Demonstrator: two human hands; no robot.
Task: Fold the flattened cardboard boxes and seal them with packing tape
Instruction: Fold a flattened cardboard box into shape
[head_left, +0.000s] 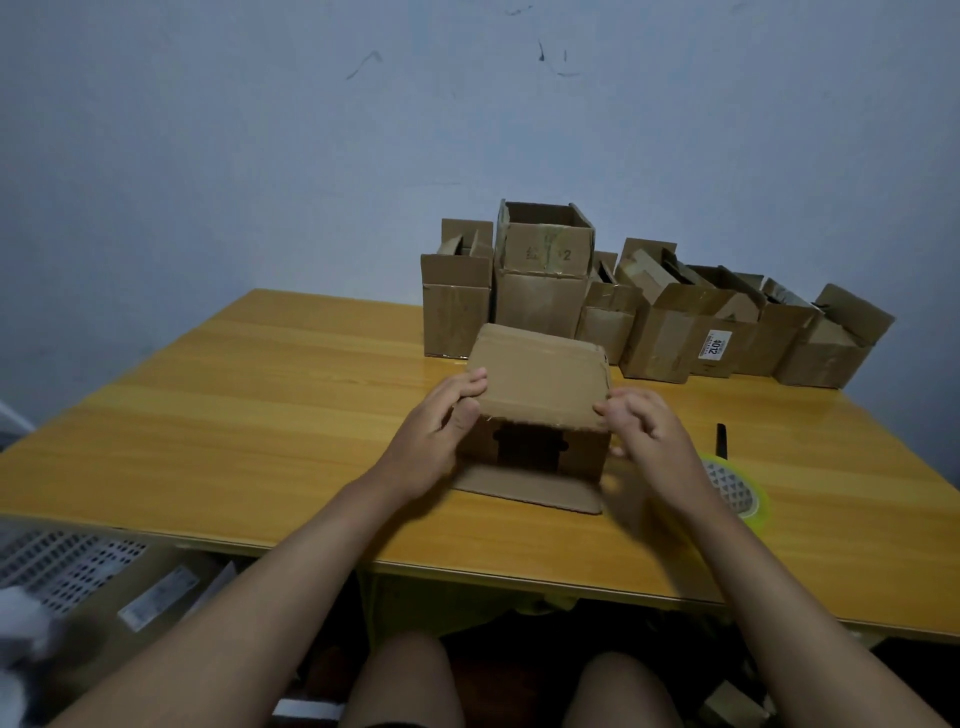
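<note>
A small brown cardboard box lies on its side on the yellow wooden table, its open end facing me. The two side flaps are folded in, the bottom flap lies flat on the table, and the top flap juts toward me. My left hand grips the left corner of the top flap, fingers over it. My right hand pinches the right corner. A roll of packing tape with a yellow-green rim lies on the table just right of my right wrist, partly hidden by it.
Several erected cardboard boxes stand in a row at the table's far edge against the wall, one stacked on another. A thin dark tool lies beyond the tape. A perforated grey crate sits lower left, below the table.
</note>
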